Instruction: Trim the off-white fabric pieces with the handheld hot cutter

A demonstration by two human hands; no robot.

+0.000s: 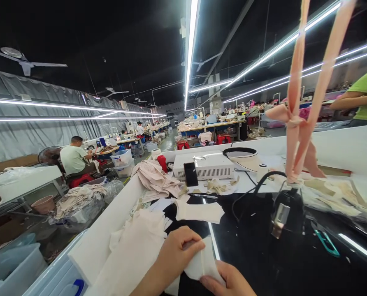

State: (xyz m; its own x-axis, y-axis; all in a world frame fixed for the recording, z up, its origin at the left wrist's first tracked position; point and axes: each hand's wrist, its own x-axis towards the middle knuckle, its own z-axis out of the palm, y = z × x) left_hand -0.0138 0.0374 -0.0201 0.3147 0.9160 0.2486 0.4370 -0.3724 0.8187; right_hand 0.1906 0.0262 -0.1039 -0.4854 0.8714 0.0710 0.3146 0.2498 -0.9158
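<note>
Black and shiny, the desk [263, 255] spreads out in front of you. A white machine box [206, 165] sits at its far side, with a phone [191, 174] leaning on it. A pile of cream cloth [134, 250] lies to your left. A pink ribbon [297, 123] hangs over a black tool [286, 213]. Your left hand [179, 253] and right hand [229, 281] both pinch a small white cloth piece [202, 265] low at the near edge of the desk.
</note>
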